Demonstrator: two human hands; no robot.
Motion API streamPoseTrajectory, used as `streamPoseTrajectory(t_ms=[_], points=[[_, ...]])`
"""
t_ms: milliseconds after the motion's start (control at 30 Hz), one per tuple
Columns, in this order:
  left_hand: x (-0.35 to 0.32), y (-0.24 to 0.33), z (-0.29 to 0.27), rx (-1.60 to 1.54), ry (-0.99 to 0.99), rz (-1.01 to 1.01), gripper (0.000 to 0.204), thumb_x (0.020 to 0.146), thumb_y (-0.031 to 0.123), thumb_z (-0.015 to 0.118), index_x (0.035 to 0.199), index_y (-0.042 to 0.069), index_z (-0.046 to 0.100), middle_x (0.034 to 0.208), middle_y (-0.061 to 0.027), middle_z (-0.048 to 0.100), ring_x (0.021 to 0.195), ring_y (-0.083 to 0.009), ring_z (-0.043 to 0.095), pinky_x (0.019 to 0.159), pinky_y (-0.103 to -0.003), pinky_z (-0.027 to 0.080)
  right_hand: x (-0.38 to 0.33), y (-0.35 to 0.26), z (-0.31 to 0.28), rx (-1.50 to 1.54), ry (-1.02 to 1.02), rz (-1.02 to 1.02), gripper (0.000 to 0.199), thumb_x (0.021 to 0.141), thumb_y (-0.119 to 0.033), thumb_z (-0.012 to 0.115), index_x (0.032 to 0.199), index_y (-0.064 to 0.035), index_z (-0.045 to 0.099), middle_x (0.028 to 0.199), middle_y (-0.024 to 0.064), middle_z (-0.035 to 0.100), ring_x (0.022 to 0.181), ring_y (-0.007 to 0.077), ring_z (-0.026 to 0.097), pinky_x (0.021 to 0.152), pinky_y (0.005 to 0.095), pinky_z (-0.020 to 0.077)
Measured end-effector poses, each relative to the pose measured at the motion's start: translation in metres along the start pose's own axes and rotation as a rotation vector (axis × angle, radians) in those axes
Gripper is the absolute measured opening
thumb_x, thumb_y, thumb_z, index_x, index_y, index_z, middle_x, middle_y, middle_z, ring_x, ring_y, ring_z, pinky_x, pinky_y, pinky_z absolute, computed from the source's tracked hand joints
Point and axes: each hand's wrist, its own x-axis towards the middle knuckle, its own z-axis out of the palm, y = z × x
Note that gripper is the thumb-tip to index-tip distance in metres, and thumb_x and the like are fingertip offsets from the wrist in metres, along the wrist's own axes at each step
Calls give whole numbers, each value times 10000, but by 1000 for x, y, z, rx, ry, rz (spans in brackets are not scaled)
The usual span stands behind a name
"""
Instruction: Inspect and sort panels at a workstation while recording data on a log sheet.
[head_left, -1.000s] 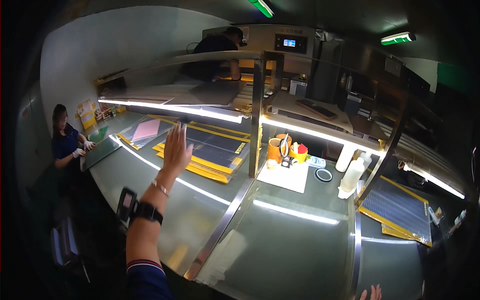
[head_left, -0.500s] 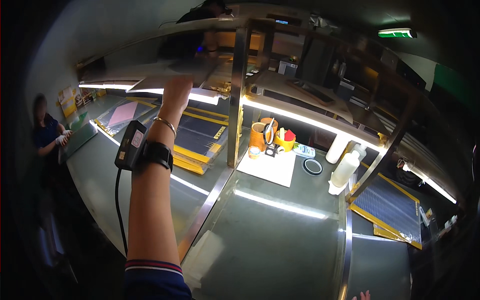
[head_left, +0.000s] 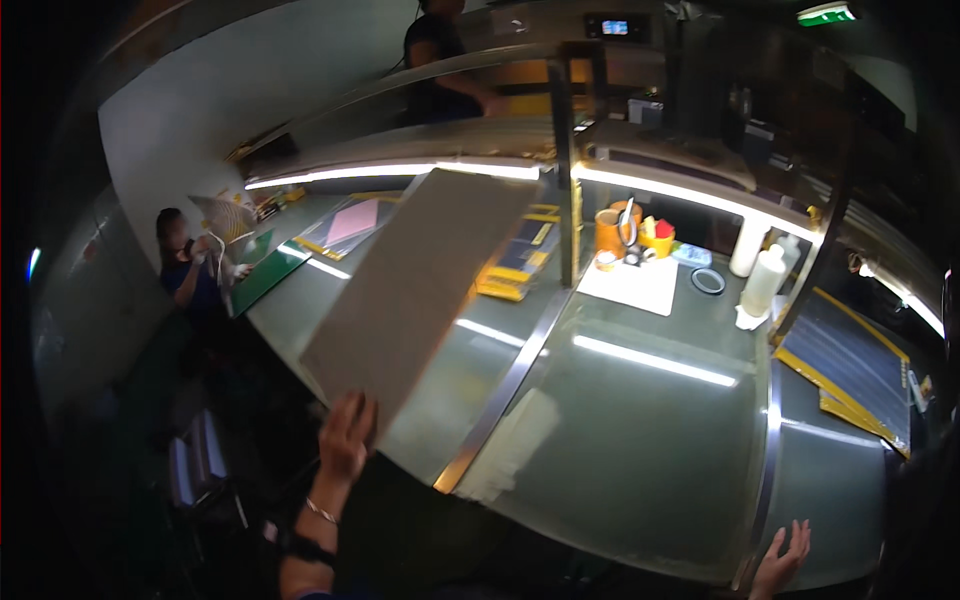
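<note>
My left hand grips the near end of a long grey-brown flat board, its fingers lying over the edge. The board is tilted and blurred, its far end rising toward the lit shelf edge and hiding part of the bench behind it. A bracelet and a dark strap circle my left wrist. Down at the right, my right hand hovers by the bench's near edge with its fingers apart and nothing in it.
The glass-like bench top is crossed by metal strips. At the back are a white sheet, orange cups, a tape roll and a bottle. Yellow-edged panels lie right. A person handles a green panel at left.
My left hand has come down from the shelf toward me, bringing the board with it. The view has shifted, and more of my right hand shows.
</note>
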Motion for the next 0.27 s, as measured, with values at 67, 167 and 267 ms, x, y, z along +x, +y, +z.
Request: streamPoseTrajectory(t_ms=[67,167,267], points=[[-70,17,-25,-24,-72,-39,443,742,10,569,1167,126,599,1201,-159,548,1117,-330,535,927,-452,452,0,9,14,-19,-24,-6,354,879,-265,556,1152,-42,587,1281,162,502,1222,311,420,1026,398,318],[-135,46,-35,-24,-238,-115,385,771,68,572,1133,187,627,1221,-166,544,1121,-351,532,941,-474,434,0,31,33,-80,33,-26,327,895,-176,536,1174,-5,551,1287,147,497,1207,297,437,1006,395,344],[-131,52,-47,-50,-291,-167,425,747,77,596,1155,195,621,1230,-170,539,1130,-366,523,955,-489,419,-2,28,33,-59,26,-2,310,896,-192,538,1171,-52,568,1308,154,479,1228,300,419,1029,413,312]])
